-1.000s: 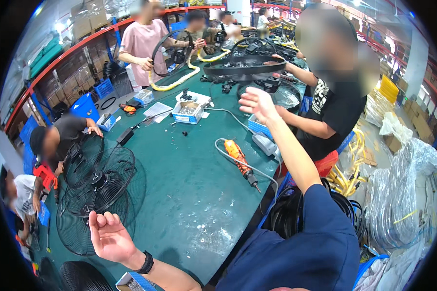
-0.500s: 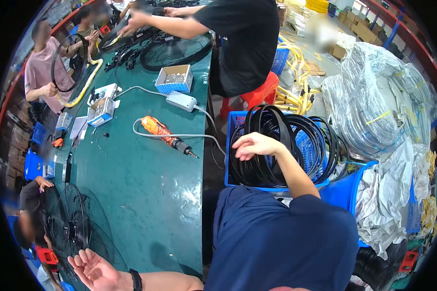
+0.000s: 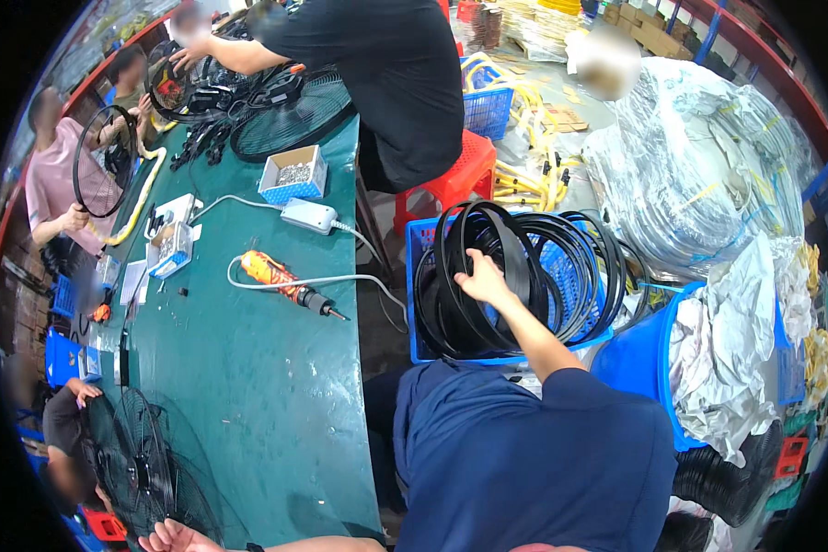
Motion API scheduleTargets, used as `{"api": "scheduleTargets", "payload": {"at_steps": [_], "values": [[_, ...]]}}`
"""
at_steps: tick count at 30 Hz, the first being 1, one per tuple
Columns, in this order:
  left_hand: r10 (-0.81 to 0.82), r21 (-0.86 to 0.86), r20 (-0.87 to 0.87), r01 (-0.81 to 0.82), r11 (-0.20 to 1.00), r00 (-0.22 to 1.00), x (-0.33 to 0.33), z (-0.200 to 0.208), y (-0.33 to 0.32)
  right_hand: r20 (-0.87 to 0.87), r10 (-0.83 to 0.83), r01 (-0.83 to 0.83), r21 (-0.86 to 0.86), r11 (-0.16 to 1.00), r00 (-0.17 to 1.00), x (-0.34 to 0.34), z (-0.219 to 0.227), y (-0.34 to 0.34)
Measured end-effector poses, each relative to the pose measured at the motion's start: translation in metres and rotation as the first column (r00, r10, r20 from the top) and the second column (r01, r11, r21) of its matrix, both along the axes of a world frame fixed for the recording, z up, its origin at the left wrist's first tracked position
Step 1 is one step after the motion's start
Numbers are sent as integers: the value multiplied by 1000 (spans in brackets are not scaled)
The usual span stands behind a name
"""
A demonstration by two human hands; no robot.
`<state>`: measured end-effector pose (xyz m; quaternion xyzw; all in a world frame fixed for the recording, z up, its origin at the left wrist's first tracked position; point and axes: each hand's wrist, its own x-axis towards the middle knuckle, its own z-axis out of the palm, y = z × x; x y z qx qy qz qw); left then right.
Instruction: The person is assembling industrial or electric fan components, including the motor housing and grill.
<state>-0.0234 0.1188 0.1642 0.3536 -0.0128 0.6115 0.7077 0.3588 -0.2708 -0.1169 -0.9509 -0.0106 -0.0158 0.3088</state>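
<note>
My right hand (image 3: 483,278) is over a blue plastic basket (image 3: 418,342), at the black rings (image 3: 444,276) standing in it. Its thumb and index finger are apart, at the side of a wide black band; whether they touch it is hard to tell. My left hand (image 3: 182,537), cut off by the lower edge, is held palm up with loosely bent fingers and nothing visible in it. It is beside a black wire fan guard (image 3: 140,469) at the table's left edge. An orange electric screwdriver (image 3: 281,281) lies on the green table (image 3: 276,396).
Small boxes of screws (image 3: 293,173) stand on the table beside a grey adapter (image 3: 309,216) and its cable. A co-worker in black (image 3: 396,92) leans over fan guards. A blue bin (image 3: 637,348) and plastic-wrapped coils (image 3: 699,184) are at my right. Other people work along the left side.
My right hand has moved from above the basket's left side in among the rings. My left hand has dropped lower, partly out of the picture. The view has shifted slightly.
</note>
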Motion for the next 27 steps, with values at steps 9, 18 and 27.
{"api": "scheduleTargets", "payload": {"at_steps": [9, 18, 27], "values": [[22, 31, 13, -23, 999, 1000, -4, -3, 1, -6, -277, 273, 188, 943, 961, 19, -16, -23], [44, 14, 52, -45, 999, 998, -12, -8, 5, 111, -540, 450, 428, 784, 835, 38, 27, -167], [-69, 116, 75, 60, 991, 995, -17, -9, 8, 283, -499, 416, 304, 857, 819, 19, 132, -166]]}}
